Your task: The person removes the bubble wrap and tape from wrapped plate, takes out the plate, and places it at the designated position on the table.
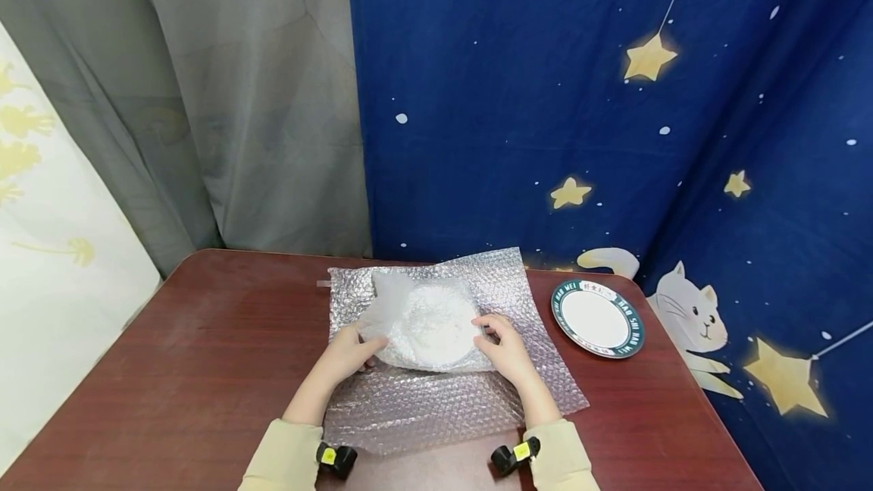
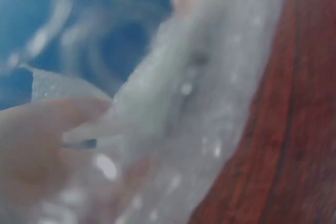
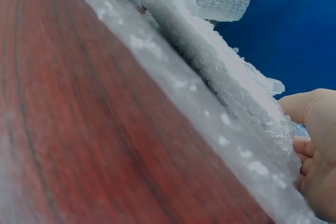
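A round white item wrapped in bubble wrap (image 1: pixel 436 328) lies over a larger flat sheet of bubble wrap (image 1: pixel 423 408). On its left side my left hand (image 1: pixel 346 353) pinches the wrapping between thumb and fingers. My right hand (image 1: pixel 506 348) grips the right edge of the bundle, its thumb and fingers bent round the rim. The right wrist view shows the layered bundle (image 3: pixel 220 61) from the side, with the right hand (image 3: pixel 317 150) at its near end. In the left wrist view, the left hand (image 2: pixel 42 150) holds the wrap, blurred.
A white plate with a green patterned rim (image 1: pixel 634 333) lies on the red-brown table (image 1: pixel 239 347), right of the sheet. Behind the table hang a grey curtain (image 1: pixel 273 97) and a blue curtain with stars (image 1: pixel 491 97).
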The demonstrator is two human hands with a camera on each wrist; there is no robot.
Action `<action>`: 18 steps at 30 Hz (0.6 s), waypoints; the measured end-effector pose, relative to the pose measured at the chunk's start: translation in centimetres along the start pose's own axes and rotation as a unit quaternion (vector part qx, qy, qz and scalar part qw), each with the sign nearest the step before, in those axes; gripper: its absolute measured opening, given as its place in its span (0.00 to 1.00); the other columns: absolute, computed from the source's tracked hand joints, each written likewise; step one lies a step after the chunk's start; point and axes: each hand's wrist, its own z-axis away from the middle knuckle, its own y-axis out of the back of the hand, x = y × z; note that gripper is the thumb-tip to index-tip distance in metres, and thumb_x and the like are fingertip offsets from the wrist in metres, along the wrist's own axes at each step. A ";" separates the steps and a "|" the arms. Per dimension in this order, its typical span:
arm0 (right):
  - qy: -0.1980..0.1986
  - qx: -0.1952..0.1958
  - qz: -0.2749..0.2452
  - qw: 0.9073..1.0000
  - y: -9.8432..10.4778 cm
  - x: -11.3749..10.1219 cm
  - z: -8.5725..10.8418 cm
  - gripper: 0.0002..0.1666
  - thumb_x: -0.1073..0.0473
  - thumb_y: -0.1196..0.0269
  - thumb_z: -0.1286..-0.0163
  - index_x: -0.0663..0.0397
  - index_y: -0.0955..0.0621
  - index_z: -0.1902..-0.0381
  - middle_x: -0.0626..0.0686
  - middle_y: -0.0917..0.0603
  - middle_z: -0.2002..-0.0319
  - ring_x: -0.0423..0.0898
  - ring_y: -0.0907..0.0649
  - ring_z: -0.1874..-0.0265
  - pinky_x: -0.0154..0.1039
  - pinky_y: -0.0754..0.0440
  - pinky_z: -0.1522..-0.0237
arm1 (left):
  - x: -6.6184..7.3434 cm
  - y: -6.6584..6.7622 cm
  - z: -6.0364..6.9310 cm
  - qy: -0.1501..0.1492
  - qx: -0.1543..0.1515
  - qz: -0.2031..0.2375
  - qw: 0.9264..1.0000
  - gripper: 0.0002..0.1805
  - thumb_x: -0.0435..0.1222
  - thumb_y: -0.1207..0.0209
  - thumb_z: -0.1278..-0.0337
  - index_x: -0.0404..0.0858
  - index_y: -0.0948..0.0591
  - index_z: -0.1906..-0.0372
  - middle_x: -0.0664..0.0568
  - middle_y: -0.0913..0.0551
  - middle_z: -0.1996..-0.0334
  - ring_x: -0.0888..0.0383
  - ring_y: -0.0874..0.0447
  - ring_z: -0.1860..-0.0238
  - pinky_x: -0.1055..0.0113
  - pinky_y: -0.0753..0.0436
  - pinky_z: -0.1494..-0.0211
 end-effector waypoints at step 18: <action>0.003 -0.007 0.016 1.000 0.1 -0.3 0.2 0.14 0.65 0.36 0.36 0.55 0.17 0.51 0.55 0.23 0.46 0.52 0.23 0.52 0.50 0.25 0.50 | -1.0 3.3 0.0 0.054 0.052 -0.009 0.997 0.10 0.32 0.43 0.43 0.27 0.17 0.65 0.46 0.19 0.79 0.54 0.19 0.81 0.63 0.21 0.78</action>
